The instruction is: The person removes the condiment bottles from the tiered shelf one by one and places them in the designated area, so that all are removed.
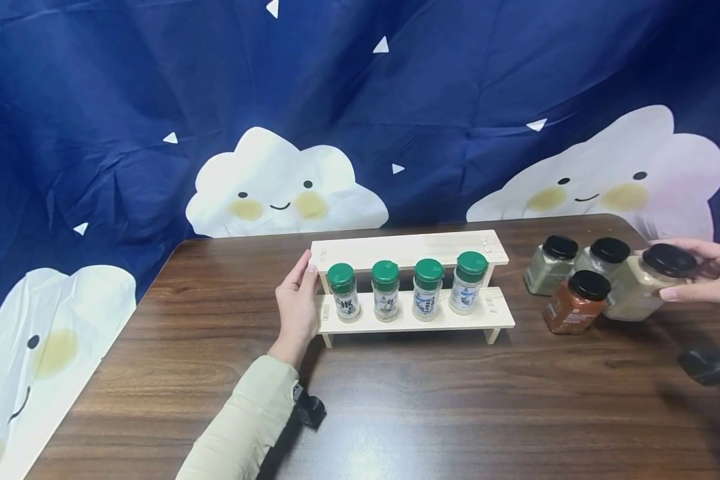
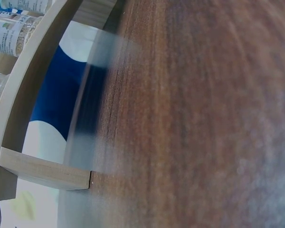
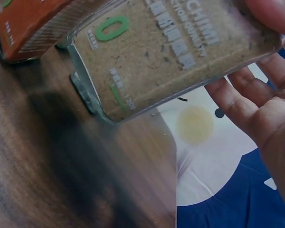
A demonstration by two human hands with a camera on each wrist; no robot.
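Note:
A two-tier pale wooden rack (image 1: pixel 405 250) stands on the table. Four would be too many to count, so several green-capped seasoning shakers (image 1: pixel 386 300) line its lower shelf. At the rack's left end is my left hand (image 1: pixel 298 303), its fairly straight fingers and thumb touching the side. The left wrist view catches the rack's leg (image 2: pixel 47 168) but little of that hand. On the far right, my right hand (image 1: pixel 711 273) grips a black-lidded jar of tan seasoning (image 1: pixel 635 290) near its top. The jar leans; its printed side fills much of the right wrist view.
Beside the held jar stand an orange-red spice jar (image 1: pixel 576 303), a greenish spice jar (image 1: pixel 550 267) and another black-lidded jar (image 1: pixel 606 253). A blue cloth (image 1: pixel 432 100) with cloud faces hangs behind the brown wooden table (image 1: pixel 456 407).

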